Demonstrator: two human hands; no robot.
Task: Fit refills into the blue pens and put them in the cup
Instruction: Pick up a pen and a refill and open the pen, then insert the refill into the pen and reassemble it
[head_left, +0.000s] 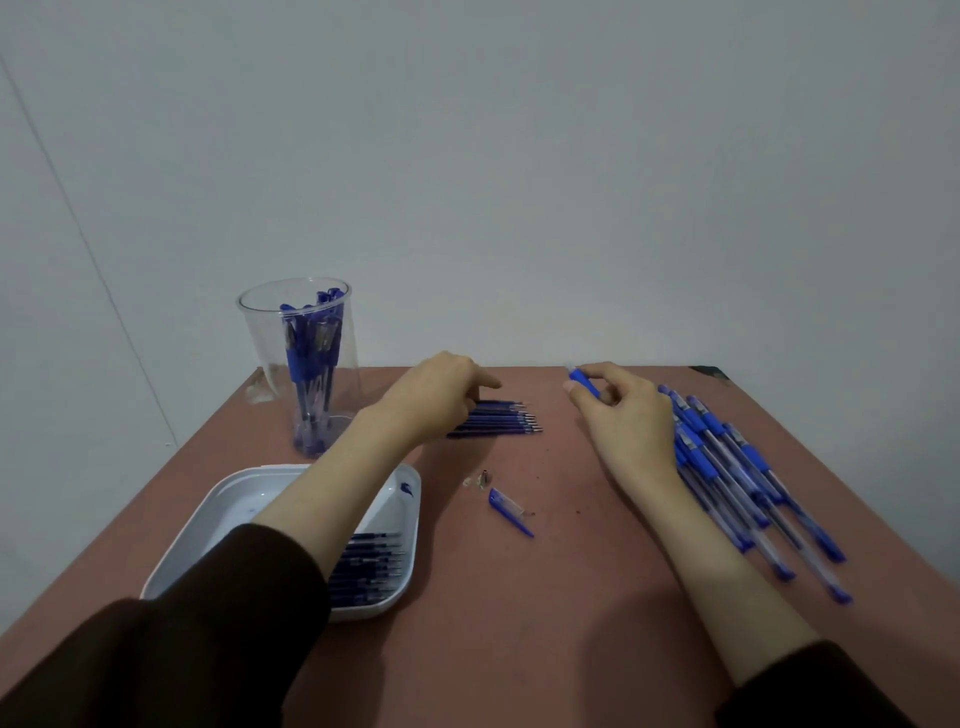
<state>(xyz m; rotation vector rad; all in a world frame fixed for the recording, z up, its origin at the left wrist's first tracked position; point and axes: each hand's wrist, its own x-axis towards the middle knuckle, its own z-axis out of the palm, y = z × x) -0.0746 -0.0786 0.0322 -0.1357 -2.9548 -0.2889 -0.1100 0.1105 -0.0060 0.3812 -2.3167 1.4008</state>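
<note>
In the head view, the cup at the back left has some pens in it. A big pile of pens lies on the bench, not done yet. The right hand pinches one pen. The left hand curls over the refills. I cannot tell if it grips one.

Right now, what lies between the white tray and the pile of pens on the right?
In the head view: a loose blue pen cap, small tip pieces and the right forearm, over otherwise bare table.

the cup stands far left on the table, tray before it, refills centre, pens right.
</note>
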